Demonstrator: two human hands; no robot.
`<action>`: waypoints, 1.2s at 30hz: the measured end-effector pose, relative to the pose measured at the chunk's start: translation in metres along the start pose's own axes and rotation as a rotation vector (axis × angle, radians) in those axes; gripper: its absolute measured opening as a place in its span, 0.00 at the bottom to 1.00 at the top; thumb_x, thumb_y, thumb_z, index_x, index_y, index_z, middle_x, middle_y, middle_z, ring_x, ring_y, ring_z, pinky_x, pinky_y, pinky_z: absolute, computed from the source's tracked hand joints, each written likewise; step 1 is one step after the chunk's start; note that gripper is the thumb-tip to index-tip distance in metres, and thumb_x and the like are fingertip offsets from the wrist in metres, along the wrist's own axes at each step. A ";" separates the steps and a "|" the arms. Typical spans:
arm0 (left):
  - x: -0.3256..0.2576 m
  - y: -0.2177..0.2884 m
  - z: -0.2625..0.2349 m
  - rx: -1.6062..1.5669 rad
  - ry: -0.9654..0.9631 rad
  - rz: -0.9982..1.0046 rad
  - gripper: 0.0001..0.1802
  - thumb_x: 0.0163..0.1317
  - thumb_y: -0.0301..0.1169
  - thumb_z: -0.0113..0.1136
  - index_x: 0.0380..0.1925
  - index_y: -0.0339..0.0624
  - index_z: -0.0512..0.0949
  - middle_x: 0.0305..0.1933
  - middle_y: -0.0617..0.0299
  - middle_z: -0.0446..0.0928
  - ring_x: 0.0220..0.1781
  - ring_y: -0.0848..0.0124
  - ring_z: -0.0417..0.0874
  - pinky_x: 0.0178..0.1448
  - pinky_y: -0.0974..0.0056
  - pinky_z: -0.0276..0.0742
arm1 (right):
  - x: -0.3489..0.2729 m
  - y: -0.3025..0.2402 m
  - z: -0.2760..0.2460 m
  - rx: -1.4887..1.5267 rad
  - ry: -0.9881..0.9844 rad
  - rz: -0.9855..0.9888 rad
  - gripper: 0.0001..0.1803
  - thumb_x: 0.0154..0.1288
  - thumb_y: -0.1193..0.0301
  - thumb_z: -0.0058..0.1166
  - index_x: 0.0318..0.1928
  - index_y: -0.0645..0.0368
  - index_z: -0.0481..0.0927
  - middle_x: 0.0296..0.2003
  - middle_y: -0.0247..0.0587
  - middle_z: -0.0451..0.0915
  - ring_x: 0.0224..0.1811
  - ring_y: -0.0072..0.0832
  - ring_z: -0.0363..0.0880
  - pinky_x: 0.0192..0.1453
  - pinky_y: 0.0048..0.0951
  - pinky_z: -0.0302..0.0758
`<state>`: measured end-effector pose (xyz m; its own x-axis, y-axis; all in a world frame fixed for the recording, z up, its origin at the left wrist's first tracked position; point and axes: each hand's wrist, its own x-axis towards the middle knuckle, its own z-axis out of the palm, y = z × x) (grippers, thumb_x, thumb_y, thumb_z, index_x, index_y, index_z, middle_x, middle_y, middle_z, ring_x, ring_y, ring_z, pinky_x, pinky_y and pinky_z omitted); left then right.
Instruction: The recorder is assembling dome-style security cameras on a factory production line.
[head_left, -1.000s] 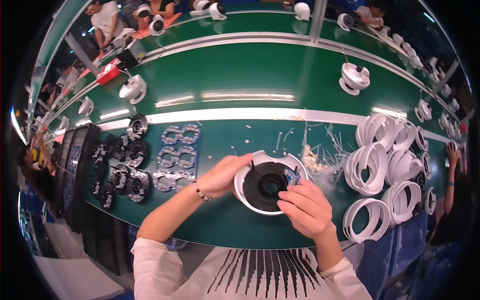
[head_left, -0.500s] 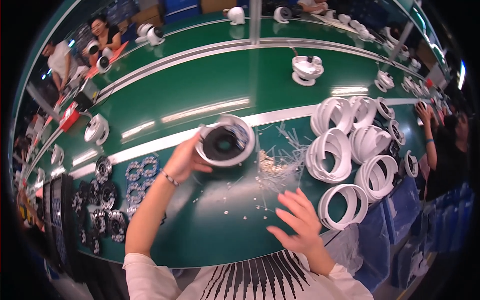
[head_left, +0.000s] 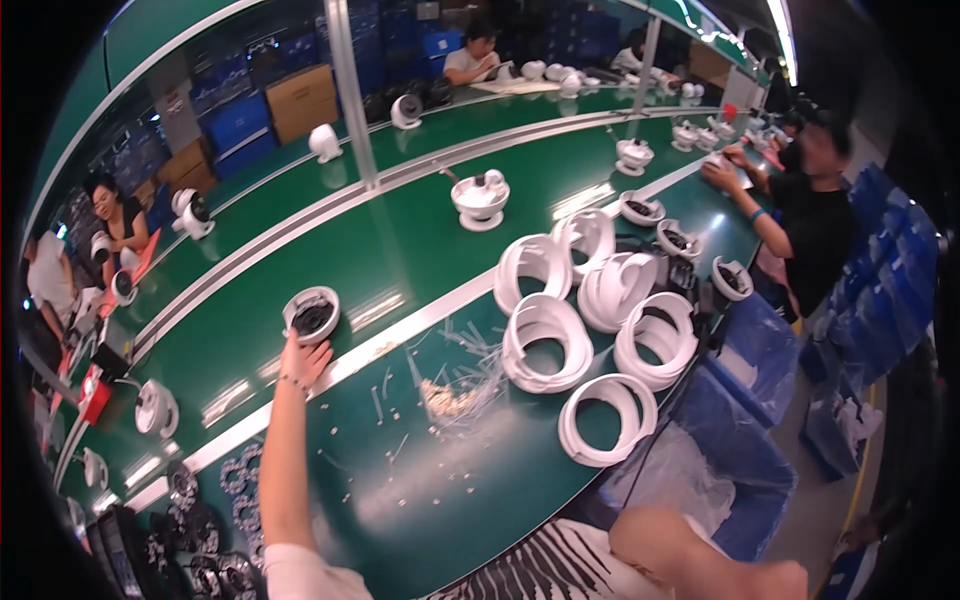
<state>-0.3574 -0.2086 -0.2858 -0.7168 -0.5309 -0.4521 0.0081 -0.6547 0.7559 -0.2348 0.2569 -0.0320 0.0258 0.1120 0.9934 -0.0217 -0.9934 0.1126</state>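
My left hand (head_left: 306, 362) reaches out to the green belt, gripping the near rim of a round white housing (head_left: 333, 312). Inside the housing sits a black ring-shaped part (head_left: 311, 318). My right hand (head_left: 780, 580) is at the lower right, low beside my body; it is blurred and its fingers do not show. Closest to my left hand on the bench lie clear plastic strips (head_left: 378, 400) and small pale bits. A heap of small beige pieces (head_left: 447, 400) is farther right.
Stacks of white rings (head_left: 600, 420) stand at the bench's right side, with blue lined bins (head_left: 740, 480) beyond its edge. A white bowl-shaped part (head_left: 480, 200) is on the belt. Black round parts (head_left: 205, 530) lie lower left. A co-worker (head_left: 800, 190) works at right.
My left hand has carried the white housing away from me, from over the bench to the belt. My right hand has pulled back from the bench toward the lower right. The view has turned right.
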 end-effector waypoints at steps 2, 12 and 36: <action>-0.018 0.001 0.004 -0.006 0.082 -0.024 0.43 0.58 0.53 0.48 0.61 0.36 0.42 0.59 0.44 0.58 0.56 0.52 0.65 0.56 0.49 0.67 | -0.014 -0.015 -0.017 -0.018 -0.016 0.176 0.10 0.59 0.74 0.47 0.28 0.67 0.80 0.31 0.48 0.80 0.35 0.34 0.80 0.44 0.32 0.76; -0.210 0.045 -0.064 0.357 -0.069 0.199 0.29 0.62 0.45 0.44 0.57 0.38 0.56 0.56 0.50 0.66 0.52 0.59 0.72 0.47 0.57 0.72 | -0.153 -0.051 -0.101 -2.018 -0.306 1.366 0.20 0.44 0.82 0.51 0.43 0.60 0.75 0.43 0.45 0.76 0.43 0.40 0.76 0.46 0.33 0.73; -0.352 0.015 -0.250 1.530 1.009 0.523 0.21 0.41 0.28 0.64 0.39 0.40 0.72 0.44 0.53 0.70 0.44 0.55 0.74 0.46 0.58 0.72 | -0.163 0.055 -0.014 -1.411 -0.173 1.292 0.09 0.53 0.79 0.54 0.37 0.64 0.78 0.25 0.41 0.75 0.15 0.24 0.69 0.18 0.23 0.65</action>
<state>0.0690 -0.1661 -0.2341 -0.2270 -0.9309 0.2863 -0.8818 0.3212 0.3454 -0.2539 0.1843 -0.1872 -0.5843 -0.6590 0.4735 -0.7777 0.2880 -0.5588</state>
